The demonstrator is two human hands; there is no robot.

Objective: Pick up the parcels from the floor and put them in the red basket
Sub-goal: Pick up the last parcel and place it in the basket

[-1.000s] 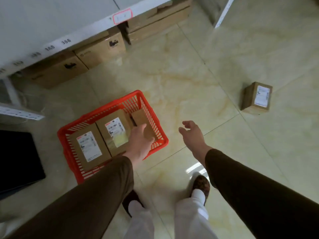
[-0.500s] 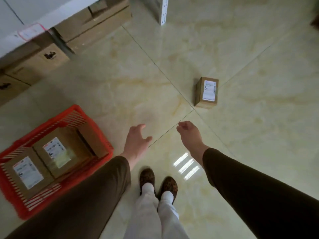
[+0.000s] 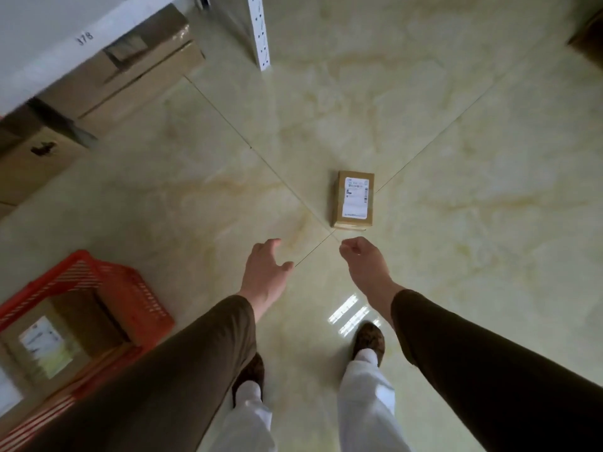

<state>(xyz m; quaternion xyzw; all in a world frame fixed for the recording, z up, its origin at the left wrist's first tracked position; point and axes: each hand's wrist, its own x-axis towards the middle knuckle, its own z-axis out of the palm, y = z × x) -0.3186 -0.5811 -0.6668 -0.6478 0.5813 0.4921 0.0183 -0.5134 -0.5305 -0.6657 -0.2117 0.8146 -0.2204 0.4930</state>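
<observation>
A small brown cardboard parcel (image 3: pixel 353 199) with a white label lies on the tiled floor straight ahead. My right hand (image 3: pixel 363 261) hangs just short of it, fingers loosely curled, holding nothing. Further left, my left hand (image 3: pixel 266 272) is empty with its fingers spread, apart from the parcel. The red basket (image 3: pixel 129 293) stands at the lower left, and labelled parcels (image 3: pixel 49 347) lie inside it, partly hidden by my left sleeve.
A white shelf (image 3: pixel 49 50) runs along the upper left, with large cardboard boxes (image 3: pixel 130 83) under it and a white upright post (image 3: pixel 261 34) at its end. Another brown box corner (image 3: pixel 589 37) shows at the top right. My feet stand on the pale glossy floor.
My view has swung right, away from the basket. The floor parcel now lies straight ahead and closer. Both empty hands have moved from the basket towards it.
</observation>
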